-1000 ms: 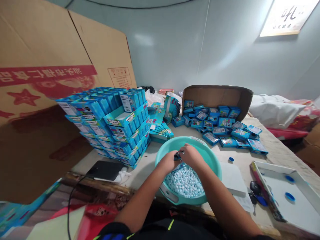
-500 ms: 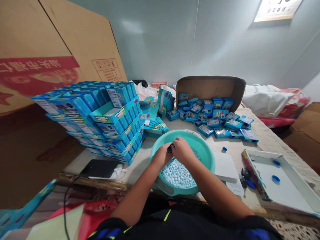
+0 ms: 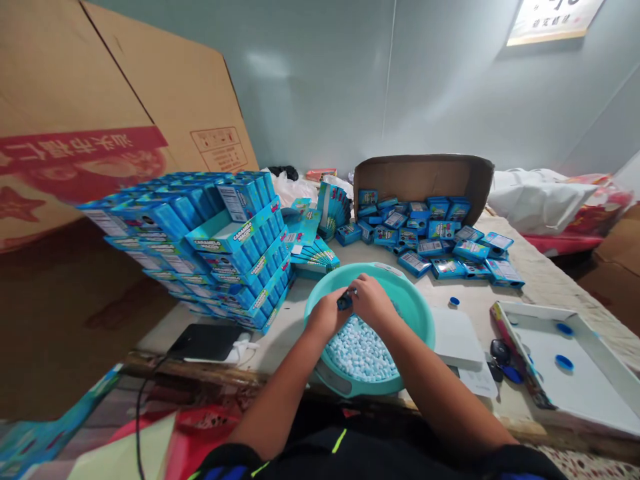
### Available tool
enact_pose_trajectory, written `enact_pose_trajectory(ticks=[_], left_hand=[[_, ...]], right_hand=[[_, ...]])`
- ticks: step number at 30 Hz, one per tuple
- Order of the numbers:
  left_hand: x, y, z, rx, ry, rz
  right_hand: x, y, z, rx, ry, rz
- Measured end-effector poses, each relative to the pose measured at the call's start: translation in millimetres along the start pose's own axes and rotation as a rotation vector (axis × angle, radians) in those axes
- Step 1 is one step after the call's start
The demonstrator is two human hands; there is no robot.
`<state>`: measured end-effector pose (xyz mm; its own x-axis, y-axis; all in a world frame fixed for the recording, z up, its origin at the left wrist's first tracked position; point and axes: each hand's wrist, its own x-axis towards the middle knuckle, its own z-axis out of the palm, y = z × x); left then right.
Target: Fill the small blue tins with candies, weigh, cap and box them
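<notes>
Blue piece (image 3: 344, 301) held above the basin (image 3: 419, 313)

In the head view, the round turquoise basin holds a heap of white and pale-blue pellets (image 3: 363, 350), gathered toward its near side. Above them the left hand (image 3: 326, 313) curls round the blue piece, a small dark thing mostly hidden by fingers. The right hand (image 3: 371, 298) bunches its fingers at the piece's end; whether it grips, I cannot tell. At left, a stack (image 3: 257, 270) of trays is packed with blue boxes. Beyond the basin, an open carton (image 3: 425, 175) lies on its side, loose boxes (image 3: 425, 233) inside and spread before it. A shallow white tray (image 3: 587, 387) at right holds blue caps (image 3: 565, 363).

The stack reads "CARAMELO"; the word below is less clear. Chinese characters fill a red band on the big carton (image 3: 195, 73), above a red starfish. A wall sheet (image 3: 555, 23), cut by the top edge, carries more characters.

On the pale table (image 3: 545, 267) sit a white slab (image 3: 455, 333), keys (image 3: 500, 350) and a black device (image 3: 205, 341). A grey-blue wall (image 3: 320, 87) rises behind.
</notes>
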<state>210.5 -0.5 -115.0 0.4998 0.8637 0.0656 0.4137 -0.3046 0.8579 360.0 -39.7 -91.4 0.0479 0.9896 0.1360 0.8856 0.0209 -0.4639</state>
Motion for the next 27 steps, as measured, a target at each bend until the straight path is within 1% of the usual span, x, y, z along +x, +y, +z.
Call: enact_pose_trajectory(ticks=[3,6,10,14,16,19,21,24,27], left_hand=[[2,0,-3.6,0.049,0.005,0.048],[6,-2,-6.1,0.014,0.024,0.046],[10,-4,-6.4,-0.036,-0.038,0.041],[9,-5,-6.0,-0.026,-0.053,0.035],[7,-6,-5.8,-0.014,-0.022,0.020],[6,-7,-5.6,-0.022,0.055,-0.031],[7,-8,-5.6,-0.033,0.065,-0.055],[11,-9,-6.1,-0.043,0.051,-0.050],[16,-10,-6.5,-0.073,0.067,-0.035]], right_hand=[[0,0,1,0.004,0.036,-0.031],[0,2,0,0.004,0.089,-0.041],[1,5,-1,0.042,0.149,0.035],[2,4,4,0.208,0.230,0.076],[2,2,7,0.261,0.212,0.080],[3,-1,10,0.269,0.100,0.094],[5,0,10,0.276,0.050,0.108],[9,4,8,0.285,0.057,0.121],[12,8,4,0.261,0.069,0.094]])
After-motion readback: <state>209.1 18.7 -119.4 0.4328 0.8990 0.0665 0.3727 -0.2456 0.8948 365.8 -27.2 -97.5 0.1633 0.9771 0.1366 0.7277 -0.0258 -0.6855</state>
